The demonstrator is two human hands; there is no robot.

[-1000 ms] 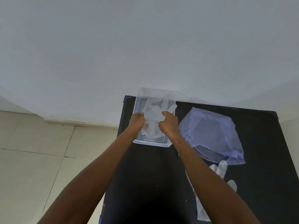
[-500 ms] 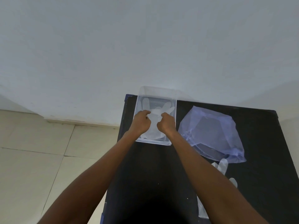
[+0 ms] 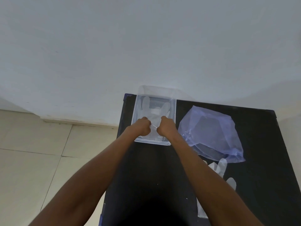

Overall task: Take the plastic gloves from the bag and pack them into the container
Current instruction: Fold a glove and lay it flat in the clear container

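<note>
Both hands, left hand [image 3: 141, 127] and right hand [image 3: 165, 128], pinch a clear plastic glove [image 3: 154, 115] lying in the transparent container [image 3: 174, 111] at the black table's [image 3: 146, 173] eleven o'clock corner. At three o'clock from the container sits the bluish bag [image 3: 211, 132]; another glove [image 3: 219, 167] lies at the bag's six o'clock.

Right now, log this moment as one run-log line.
left hand + right hand: pressing plastic glove into clear container | blue bag: right of it | another glove: on table

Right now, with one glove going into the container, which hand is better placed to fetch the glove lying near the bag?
Right hand, probably: the loose glove and bag lie on its side.
</note>
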